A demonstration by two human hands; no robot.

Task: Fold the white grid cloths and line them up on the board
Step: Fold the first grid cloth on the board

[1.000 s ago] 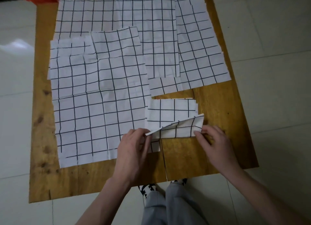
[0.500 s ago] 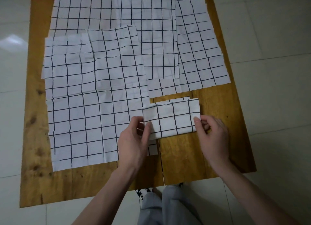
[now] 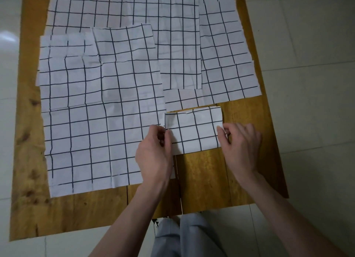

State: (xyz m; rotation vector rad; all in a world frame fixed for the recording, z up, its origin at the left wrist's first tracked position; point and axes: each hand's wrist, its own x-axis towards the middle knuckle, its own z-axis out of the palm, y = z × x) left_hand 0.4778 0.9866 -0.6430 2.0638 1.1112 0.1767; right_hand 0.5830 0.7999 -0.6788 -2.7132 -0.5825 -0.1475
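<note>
Large unfolded grid cloth lies flat on the left of the wooden board. Left hand pinches the folded grid cloth at its left edge; right hand pinches its right edge. More grid cloths lie spread behind.

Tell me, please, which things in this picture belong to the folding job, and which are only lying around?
Part of the job:
- folded cloth, pinched at its ends by the left hand and the right hand
- large unfolded cloth
- other flat cloths further back
- wooden board

Just around:
- tiled floor
- person's grey trousers
</note>
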